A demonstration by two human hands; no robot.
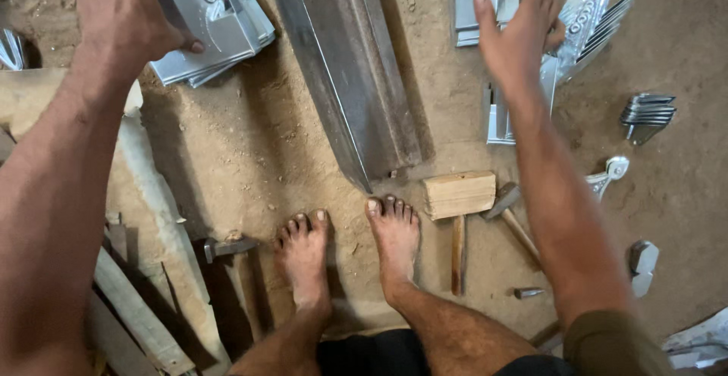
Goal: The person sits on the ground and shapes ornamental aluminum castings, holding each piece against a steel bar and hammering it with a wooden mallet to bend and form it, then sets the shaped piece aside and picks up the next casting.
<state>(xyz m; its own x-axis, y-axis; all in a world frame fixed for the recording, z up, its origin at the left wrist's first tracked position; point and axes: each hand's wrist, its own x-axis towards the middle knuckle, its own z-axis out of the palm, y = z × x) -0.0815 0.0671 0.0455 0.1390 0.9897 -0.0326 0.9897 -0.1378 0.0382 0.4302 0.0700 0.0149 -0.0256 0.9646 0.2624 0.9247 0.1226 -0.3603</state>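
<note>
1. The left hand [125,12] lies palm down on a stack of embossed metal sheets [216,23], fingers spread, thumb tip pressed against the top sheet's near edge; the stack lies on the dirt floor [243,148], left of the long steel anvil bar [345,65].
2. The right hand [519,31] is open wide, fingers spread, holding nothing. It hovers right of the anvil bar, over a second stack of metal pieces [500,110]. Whether it touches them I cannot tell.
3. A fan of pointed embossed metal pieces [595,15] lies just right of that hand, farther from the anvil bar.
4. Near the anvil bar's pointed tip, a wooden mallet [459,201] lies on the floor, with a steel hammer [512,213] just beyond it.
5. Two bare feet [349,247] stand just below the anvil bar's tip.
6. A small bundle of metal strips [647,114] lies well apart, far right of the anvil bar.
</note>
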